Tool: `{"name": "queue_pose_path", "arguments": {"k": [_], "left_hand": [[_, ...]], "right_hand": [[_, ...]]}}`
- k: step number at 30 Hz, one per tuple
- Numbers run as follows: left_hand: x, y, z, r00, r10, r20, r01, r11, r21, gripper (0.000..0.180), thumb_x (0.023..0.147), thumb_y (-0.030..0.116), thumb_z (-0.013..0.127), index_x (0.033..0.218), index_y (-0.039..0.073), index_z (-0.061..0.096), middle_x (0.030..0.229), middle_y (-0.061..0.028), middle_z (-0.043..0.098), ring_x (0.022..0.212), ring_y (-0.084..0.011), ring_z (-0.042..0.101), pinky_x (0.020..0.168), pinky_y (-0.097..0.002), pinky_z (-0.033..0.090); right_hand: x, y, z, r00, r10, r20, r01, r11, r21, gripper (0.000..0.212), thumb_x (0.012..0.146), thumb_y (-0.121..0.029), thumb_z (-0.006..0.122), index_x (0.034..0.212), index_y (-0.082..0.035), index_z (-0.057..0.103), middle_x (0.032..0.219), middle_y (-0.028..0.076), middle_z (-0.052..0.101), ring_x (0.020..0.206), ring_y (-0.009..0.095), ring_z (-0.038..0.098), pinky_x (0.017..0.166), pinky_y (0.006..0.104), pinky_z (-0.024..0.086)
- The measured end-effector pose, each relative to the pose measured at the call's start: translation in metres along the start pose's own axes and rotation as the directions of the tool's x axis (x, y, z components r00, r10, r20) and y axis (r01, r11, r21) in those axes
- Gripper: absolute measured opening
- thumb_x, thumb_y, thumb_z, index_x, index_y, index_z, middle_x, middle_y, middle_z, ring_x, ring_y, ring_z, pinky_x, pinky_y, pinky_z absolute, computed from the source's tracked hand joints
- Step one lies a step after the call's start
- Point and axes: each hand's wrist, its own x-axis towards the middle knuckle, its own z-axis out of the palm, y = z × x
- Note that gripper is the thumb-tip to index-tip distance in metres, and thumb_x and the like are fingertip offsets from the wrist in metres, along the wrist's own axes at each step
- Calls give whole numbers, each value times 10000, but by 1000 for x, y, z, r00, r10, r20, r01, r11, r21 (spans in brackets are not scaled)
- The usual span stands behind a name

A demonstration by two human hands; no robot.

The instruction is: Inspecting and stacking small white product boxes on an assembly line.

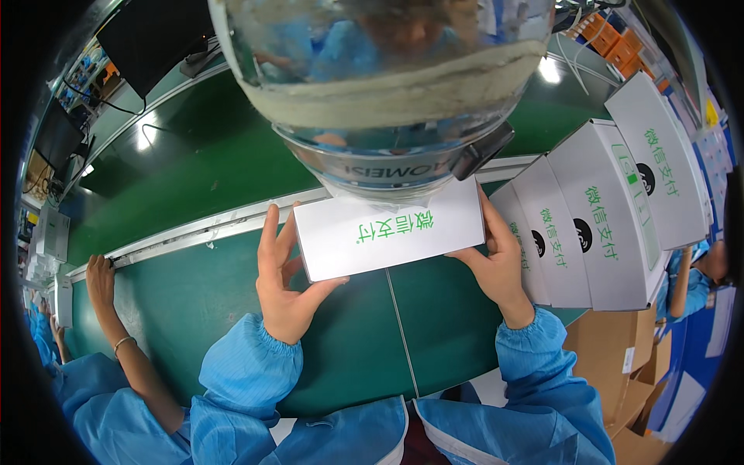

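A white carton box [341, 252] with green printing, upside down to me, is held between my two hands over the green work surface. My left hand [287, 283] grips its left end, thumb along the lower edge and fingers up the side. On the right end, my right hand [500, 267] holds with the thumb under the near edge and fingers behind. The box's far side is partly hidden by a large clear rounded object [403, 101] with a dark clip, close to the camera.
Several similar white boxes [612, 225] stand in a row at the right, above brown cartons [608, 341]. A metal rail [194, 232] separates the near green surface from a darker green strip [186, 170]. At left, a co-worker's hand [101, 279] rests near the rail. A monitor [151, 43] stands far left.
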Motion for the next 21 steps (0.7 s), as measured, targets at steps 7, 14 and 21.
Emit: {"name": "queue_pose_path", "arguments": {"k": [7, 14, 21], "left_hand": [[1, 1, 0, 1000, 2, 2, -2, 1000, 6, 1116, 722, 27, 857, 1577, 58, 140, 1527, -258, 398, 1382, -371, 454, 1009, -452, 535], [1, 1, 0, 1000, 1, 1, -1, 1000, 6, 1120, 714, 11, 857, 1577, 60, 144, 1530, -253, 397, 1380, -368, 457, 1006, -448, 538], [1, 0, 0, 1000, 6, 3, -6, 1000, 5, 1113, 712, -7, 849, 1580, 66, 156, 1528, -249, 401, 1377, -363, 462, 1013, -446, 531]], "right_hand": [[0, -1, -1, 999, 34, 6, -34, 999, 19, 877, 770, -33, 822, 1529, -48, 381, 1428, 165, 544, 1270, 240, 577, 1025, 358, 486], [-1, -3, 0, 999, 42, 3, -42, 999, 24, 875, 774, -37, 821, 1530, -50, 380, 1421, 162, 550, 1273, 240, 574, 1033, 359, 481], [0, -3, 0, 1000, 11, 1, -11, 1000, 8, 872, 776, -31, 817, 1530, -53, 381, 1423, 157, 549, 1271, 239, 574, 1025, 357, 485]]}}
